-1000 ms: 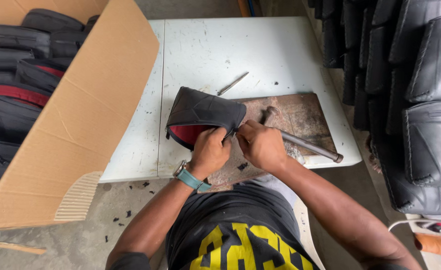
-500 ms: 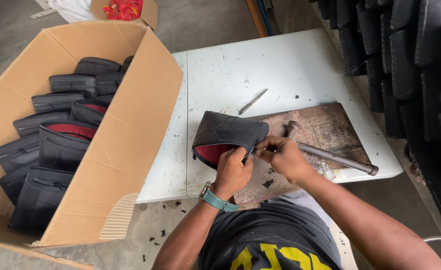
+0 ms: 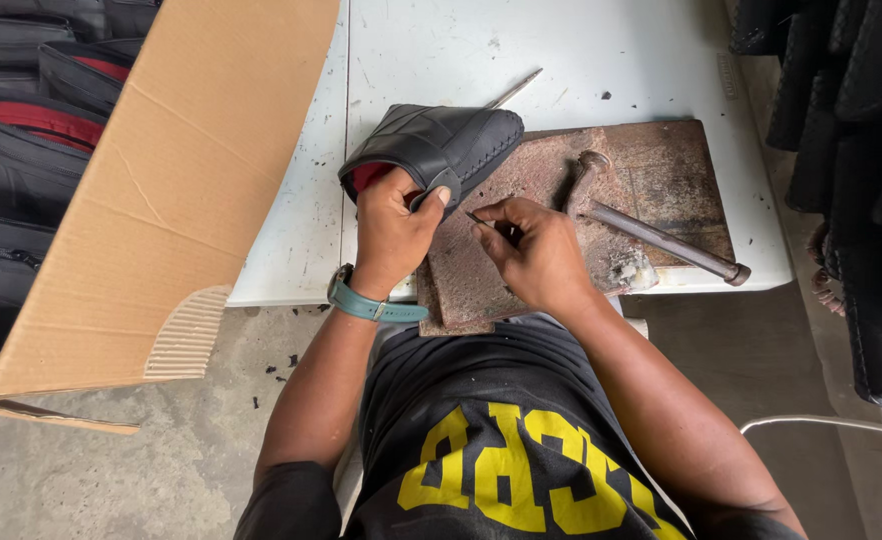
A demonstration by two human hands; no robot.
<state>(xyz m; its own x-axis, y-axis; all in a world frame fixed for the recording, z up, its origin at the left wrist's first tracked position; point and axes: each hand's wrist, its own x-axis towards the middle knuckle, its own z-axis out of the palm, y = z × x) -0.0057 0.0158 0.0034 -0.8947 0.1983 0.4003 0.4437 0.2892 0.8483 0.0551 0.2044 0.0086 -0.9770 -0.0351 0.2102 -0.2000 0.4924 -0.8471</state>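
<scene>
My left hand (image 3: 393,225) grips the near edge of the black leather piece (image 3: 441,140), thumb pressed over a small tab at its corner. My right hand (image 3: 531,250) is pinched shut on a thin metal pin (image 3: 478,215), its tip pointing at that same tab. The two hands sit close together, almost touching at the fingertips.

To do this well, I judge that I should keep the left thumb firm on the tab so the leather does not slide, and bring the pin in straight rather than at a slant. The tip should stay clear of my thumb. Holding the work over the rusty metal plate (image 3: 661,170), which lies under and just beyond my right hand, gives a hard backing.

The leather piece is dark, rounded and pouch-like, with a stitched seam along its far edge and a red lining showing at the opening by my left hand. It rests partly on the plate and partly on the white surface (image 3: 441,50).

A hammer (image 3: 651,235) lies on the plate just beyond my right hand, head toward the leather, handle running off to the right. A thin metal rod (image 3: 514,88) lies on the surface beyond the leather. To the left of my left hand stands a cardboard box (image 3: 171,190) with more black and red pieces (image 3: 31,120) inside.
</scene>
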